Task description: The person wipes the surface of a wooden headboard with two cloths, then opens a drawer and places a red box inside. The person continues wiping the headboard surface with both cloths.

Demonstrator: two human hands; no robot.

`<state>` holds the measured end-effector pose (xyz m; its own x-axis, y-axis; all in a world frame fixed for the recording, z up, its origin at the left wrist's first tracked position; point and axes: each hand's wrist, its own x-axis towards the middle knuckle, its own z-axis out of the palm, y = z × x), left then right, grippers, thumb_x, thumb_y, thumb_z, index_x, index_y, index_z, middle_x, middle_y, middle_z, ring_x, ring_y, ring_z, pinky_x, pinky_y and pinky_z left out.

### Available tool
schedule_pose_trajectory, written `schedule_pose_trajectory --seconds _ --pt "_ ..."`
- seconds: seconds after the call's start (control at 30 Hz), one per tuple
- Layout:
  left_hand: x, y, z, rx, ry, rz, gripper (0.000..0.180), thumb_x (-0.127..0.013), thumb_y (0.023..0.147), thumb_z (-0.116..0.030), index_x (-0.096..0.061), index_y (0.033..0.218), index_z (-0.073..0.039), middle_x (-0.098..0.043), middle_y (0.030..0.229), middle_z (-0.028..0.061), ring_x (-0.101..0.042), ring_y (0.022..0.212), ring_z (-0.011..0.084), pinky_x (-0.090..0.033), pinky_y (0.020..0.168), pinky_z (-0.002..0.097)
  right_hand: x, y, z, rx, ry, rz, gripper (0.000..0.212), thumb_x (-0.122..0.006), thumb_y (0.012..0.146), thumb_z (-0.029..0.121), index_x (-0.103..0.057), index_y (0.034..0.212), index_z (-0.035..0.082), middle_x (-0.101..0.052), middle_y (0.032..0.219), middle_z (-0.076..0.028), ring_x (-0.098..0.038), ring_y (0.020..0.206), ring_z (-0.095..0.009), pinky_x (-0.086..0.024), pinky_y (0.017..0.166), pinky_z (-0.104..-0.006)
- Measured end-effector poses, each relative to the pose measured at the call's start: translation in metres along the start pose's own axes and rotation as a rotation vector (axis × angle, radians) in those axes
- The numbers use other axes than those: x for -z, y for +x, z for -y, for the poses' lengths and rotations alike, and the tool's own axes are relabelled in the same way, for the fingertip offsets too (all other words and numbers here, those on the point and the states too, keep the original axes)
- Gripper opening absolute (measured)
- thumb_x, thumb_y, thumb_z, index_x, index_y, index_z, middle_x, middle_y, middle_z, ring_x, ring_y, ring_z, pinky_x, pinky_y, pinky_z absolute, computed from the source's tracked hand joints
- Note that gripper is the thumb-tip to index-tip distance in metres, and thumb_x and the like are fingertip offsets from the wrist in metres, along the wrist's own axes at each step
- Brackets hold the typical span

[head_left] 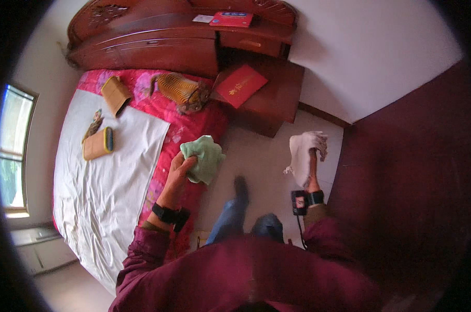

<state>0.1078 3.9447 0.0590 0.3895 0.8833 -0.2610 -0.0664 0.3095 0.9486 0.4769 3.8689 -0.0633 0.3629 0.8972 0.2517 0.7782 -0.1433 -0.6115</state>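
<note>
On the left, a white sheet [121,192] lies over most of the bed [194,125], maybe to keep it clean. One tan pad [96,145] sits on it; another [115,95] lies across its top edge. Near the bed's top right corner is a brown striped thing [178,88], perhaps out of the way. By the bed's right edge, the left hand [179,169] pinches a green cloth [207,161] — thumb on top, likely so it won't slip. A red folder [241,86] lies flat on the nightstand's [284,78] left side. The right hand [313,161] has a pale cloth [300,153] above the floor [264,156] — it hides the fingers, so I can't tell how tightly they close.
</note>
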Motion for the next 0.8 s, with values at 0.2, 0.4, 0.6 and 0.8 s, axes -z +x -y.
schedule_pose_trajectory --seconds 0.2,0.4,0.6,0.8 --pt "-0.003 0.207 0.013 0.123 0.175 -0.034 0.04 -0.054 0.091 -0.018 -0.052 0.126 0.001 -0.06 0.116 0.0062 -0.057 0.105 0.0154 -0.043 0.093 0.03 -0.185 0.181 -0.105 -0.048 -0.307 -0.227 0.038 -0.057 0.087 0.023 -0.059 0.118 0.002 -0.055 0.126 -0.02 -0.046 0.121 -0.039 -0.032 0.103 -0.0515" --pt "-0.007 0.337 0.043 0.225 0.037 -0.055 0.047 -0.054 0.091 -0.021 -0.047 0.131 0.002 -0.058 0.123 0.0099 -0.056 0.112 0.0198 -0.042 0.098 0.0338 -0.225 0.313 -0.168 0.009 -0.667 -0.1 0.036 -0.055 0.087 0.028 -0.062 0.114 0.005 -0.055 0.126 -0.017 -0.046 0.118 -0.039 -0.034 0.101 -0.0537" --pt "-0.036 0.439 0.049 0.299 0.189 -0.096 0.045 -0.055 0.092 -0.022 -0.048 0.13 0.001 -0.059 0.12 0.007 -0.056 0.11 0.0176 -0.043 0.096 0.0324 -0.218 0.437 -0.218 -0.122 -0.602 0.173 0.046 -0.047 0.093 0.029 -0.051 0.125 -0.003 -0.048 0.131 -0.025 -0.04 0.125 -0.043 -0.033 0.106 -0.0509" --pt "-0.059 0.516 0.059 0.289 0.126 -0.113 0.035 -0.054 0.093 -0.017 -0.053 0.123 0.001 -0.061 0.112 0.0045 -0.057 0.101 0.0133 -0.044 0.09 0.0282 -0.236 0.494 -0.266 -0.119 -0.453 -0.022 0.03 -0.052 0.087 0.023 -0.054 0.108 0.002 -0.056 0.108 -0.022 -0.051 0.104 -0.041 -0.042 0.09 -0.0504"
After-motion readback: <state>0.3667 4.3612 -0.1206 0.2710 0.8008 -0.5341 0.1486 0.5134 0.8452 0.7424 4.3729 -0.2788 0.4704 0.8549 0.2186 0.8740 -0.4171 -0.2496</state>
